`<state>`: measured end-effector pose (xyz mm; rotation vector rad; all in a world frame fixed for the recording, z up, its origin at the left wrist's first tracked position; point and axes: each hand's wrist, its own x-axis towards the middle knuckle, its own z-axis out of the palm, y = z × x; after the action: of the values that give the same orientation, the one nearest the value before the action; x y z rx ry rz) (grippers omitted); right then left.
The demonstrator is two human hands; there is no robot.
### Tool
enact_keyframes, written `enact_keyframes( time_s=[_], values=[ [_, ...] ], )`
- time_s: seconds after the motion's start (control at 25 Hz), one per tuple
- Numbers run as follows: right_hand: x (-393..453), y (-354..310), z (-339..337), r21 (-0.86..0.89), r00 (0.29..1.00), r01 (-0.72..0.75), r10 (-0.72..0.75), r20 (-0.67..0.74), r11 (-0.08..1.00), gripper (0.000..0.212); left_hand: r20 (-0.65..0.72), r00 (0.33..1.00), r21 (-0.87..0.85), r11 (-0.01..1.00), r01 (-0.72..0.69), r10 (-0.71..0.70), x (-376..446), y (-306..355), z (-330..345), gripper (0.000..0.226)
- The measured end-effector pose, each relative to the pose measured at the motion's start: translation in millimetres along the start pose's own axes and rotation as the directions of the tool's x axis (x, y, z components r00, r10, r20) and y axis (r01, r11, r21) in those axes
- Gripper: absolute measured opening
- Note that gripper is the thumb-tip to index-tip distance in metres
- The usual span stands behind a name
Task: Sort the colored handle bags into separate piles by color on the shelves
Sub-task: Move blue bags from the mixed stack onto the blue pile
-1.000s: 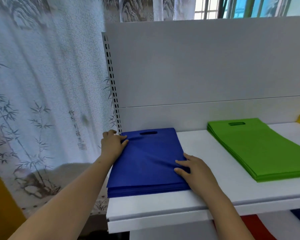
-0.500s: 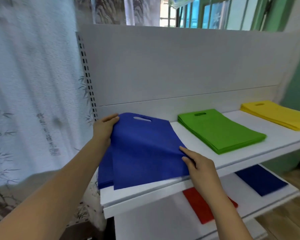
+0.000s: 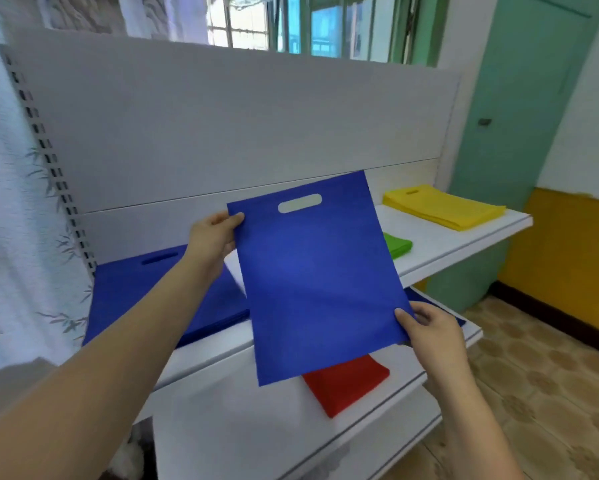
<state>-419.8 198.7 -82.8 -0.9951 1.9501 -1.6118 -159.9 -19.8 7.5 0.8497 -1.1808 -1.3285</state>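
Shelving of white metal (image 3: 464, 244), two tiers with a tall back panel, carries the sorted stock. On the upper tier a thick pile of flat blue fabric bags (image 3: 135, 289) is seen at the left end, a pile of green bags (image 3: 398, 244) is mostly hidden behind the lifted bag, and a pile of yellow bags (image 3: 443, 206) lies at the right end. On the lower tier a red bag (image 3: 346, 382) is partly covered.

Held up in front of the shelves, clear of every pile, is a single flat blue non-woven bag with a die-cut handle slot (image 3: 318, 271). Its upper left edge is pinched by the left hand (image 3: 215, 240), thumb on the front; its lower right edge is pinched by the right hand (image 3: 429, 327) in the same way.

The bag is judged very light, thin and limp, slightly slippery. It is best gripped at opposite edges, as now, or through the slot, so that it is kept flat for laying on a pile.
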Motion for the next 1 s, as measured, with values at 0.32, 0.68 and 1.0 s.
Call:
enact_keyframes(
  time_s=[0.32,0.68,1.0],
  values=[
    [90,76,-170,0.169,0.941,-0.208,0.244,-0.234,0.963,0.013,0.342,0.939,0.436,0.880,-0.186,0.029,-21,-96,242,0.026],
    [195,217,-269,0.013,0.911,-0.348,0.341,-0.232,0.938,0.022,0.426,0.837,0.746,0.657,-0.109,-0.344,-16,-320,371,0.013],
    [337,323,-260,0.099,0.787,-0.606,0.613,-0.070,0.789,0.016,0.009,0.840,0.589,0.682,0.433,-0.542,111,-467,415,0.019]
  ],
)
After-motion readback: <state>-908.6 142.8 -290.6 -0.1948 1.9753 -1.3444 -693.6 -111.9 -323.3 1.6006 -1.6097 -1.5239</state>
